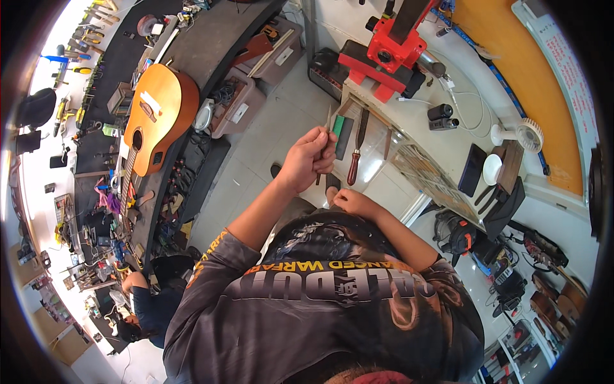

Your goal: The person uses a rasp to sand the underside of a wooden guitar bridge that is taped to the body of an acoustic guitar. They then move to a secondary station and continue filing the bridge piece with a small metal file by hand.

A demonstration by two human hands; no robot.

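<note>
A long dark workbench [211, 38] curves across the upper left of the frame, carrying an orange acoustic guitar [153, 115] lying face up among scattered tools. At upper right a pale bench [448, 137] bears a red vise [387, 54], a small white fan [527, 134] and a wood-handled file [355, 157]. Grey bins [243, 105] under the dark bench hold cables and odd parts. The floor between is pale tile. At centre, the left hand [310, 160] pinches a thin, pale strip [328, 121] upright between its fingertips. The right hand [348, 201] is loosely curled below it; whether it holds anything I cannot tell.
</note>
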